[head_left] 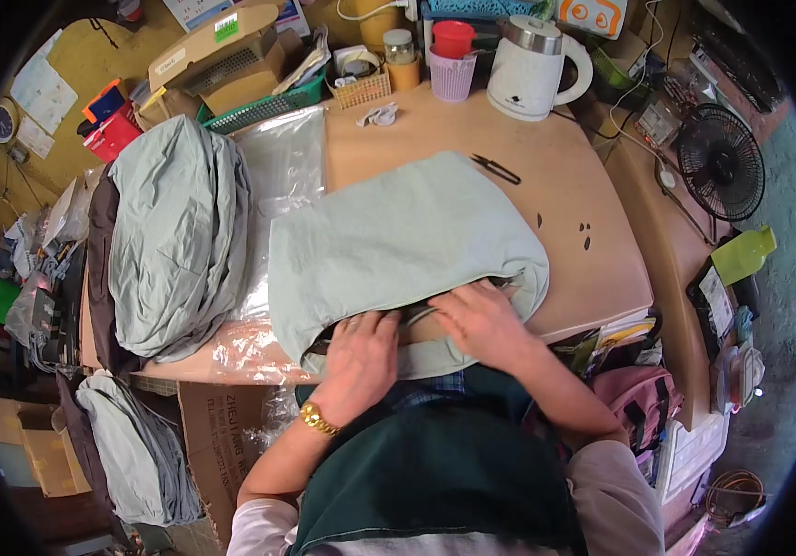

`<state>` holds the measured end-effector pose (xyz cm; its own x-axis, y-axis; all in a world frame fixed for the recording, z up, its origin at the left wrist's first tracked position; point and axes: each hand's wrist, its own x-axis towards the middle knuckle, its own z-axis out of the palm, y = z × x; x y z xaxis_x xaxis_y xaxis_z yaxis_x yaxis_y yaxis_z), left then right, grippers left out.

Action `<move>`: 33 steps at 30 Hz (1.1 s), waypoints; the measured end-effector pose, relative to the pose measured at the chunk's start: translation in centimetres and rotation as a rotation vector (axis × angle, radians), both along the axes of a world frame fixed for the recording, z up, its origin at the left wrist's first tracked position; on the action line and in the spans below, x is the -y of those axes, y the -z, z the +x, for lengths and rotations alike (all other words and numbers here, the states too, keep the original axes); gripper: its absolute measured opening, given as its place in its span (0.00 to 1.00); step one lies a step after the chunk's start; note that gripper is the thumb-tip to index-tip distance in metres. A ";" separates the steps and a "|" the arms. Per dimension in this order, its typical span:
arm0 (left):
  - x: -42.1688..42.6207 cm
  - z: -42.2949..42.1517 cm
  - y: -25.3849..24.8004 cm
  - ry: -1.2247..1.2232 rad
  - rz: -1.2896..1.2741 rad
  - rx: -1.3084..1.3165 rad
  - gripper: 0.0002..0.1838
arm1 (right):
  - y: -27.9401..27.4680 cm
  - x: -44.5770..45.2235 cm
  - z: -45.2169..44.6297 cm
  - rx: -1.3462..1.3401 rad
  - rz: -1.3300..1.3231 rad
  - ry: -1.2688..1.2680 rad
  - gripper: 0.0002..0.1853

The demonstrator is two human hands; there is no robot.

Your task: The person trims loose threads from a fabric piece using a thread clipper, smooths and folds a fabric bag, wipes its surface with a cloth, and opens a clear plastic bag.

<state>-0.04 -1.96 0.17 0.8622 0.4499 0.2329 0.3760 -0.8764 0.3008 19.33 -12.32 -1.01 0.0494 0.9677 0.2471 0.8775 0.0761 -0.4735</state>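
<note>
A pale grey-green cloth piece (398, 232) lies across the table in front of me, with a long opening along its near side that shows a dark inside. At the left part of that opening is my left hand (361, 357), its fingertips tucked over the edge into the dark gap. My right hand (480, 320) rests at the right part of the opening, fingers spread over the edge and the fabric. The tips of both hands are partly hidden by the cloth. Small black thread snips (496, 169) lie beyond the cloth.
Folded grey-green cloth (176, 241) is piled at the left beside clear plastic sheets (289, 167). A white kettle (528, 74), baskets and a green tray (264, 109) line the back. A black fan (720, 162) stands right. A cardboard box (217, 445) is below left.
</note>
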 end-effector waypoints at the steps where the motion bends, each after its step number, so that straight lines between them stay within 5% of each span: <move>1: 0.3 0.5 0.6 0.032 -0.086 -0.022 0.19 | 0.1 0.2 -1.3 0.071 0.048 -0.005 0.15; 4: -0.2 2.9 4.2 0.087 -0.067 0.071 0.19 | 2.5 0.5 -3.2 0.173 0.018 0.022 0.19; 8: -2.4 6.0 4.9 -0.002 -0.114 -0.096 0.14 | 4.2 0.6 -3.1 0.215 0.081 0.041 0.20; 10: -3.8 7.0 4.4 -0.128 -0.192 -0.390 0.11 | 4.0 0.9 -3.2 0.215 0.022 0.048 0.22; 15: -3.2 7.2 5.1 -0.054 0.364 0.195 0.13 | 3.1 1.5 -2.4 0.149 -0.196 0.103 0.27; 18: -3.8 8.7 6.6 0.091 0.151 0.094 0.14 | 3.5 1.4 -2.4 0.106 -0.184 -0.002 0.28; 19: -4.3 8.6 7.7 0.127 0.437 -0.166 0.14 | 2.8 1.6 -2.5 0.120 -0.189 -0.017 0.28; 20: -5.2 8.3 8.7 0.130 0.443 -0.164 0.14 | 2.8 1.7 -2.3 0.121 -0.184 -0.013 0.28; 22: -6.8 8.0 9.1 0.158 0.030 0.115 0.18 | 2.8 2.4 -1.5 -0.208 0.022 0.002 0.26; 23: -7.2 7.5 9.0 0.118 0.022 -0.155 0.20 | 3.3 3.4 -1.0 -0.465 0.019 0.068 0.26; 24: -6.7 7.0 8.4 0.136 0.025 -0.155 0.20 | 3.1 4.2 -0.2 -0.465 0.024 0.084 0.26; 26: -4.9 6.0 6.8 0.142 0.412 -0.071 0.20 | 1.6 5.4 1.3 0.143 0.427 0.406 0.28; 31: -2.1 6.3 5.9 0.125 0.521 -0.168 0.21 | 1.7 3.0 3.0 0.058 0.175 0.619 0.35; 33: -2.0 6.6 6.2 0.134 0.416 0.033 0.21 | 0.0 2.8 1.5 0.131 0.192 0.579 0.35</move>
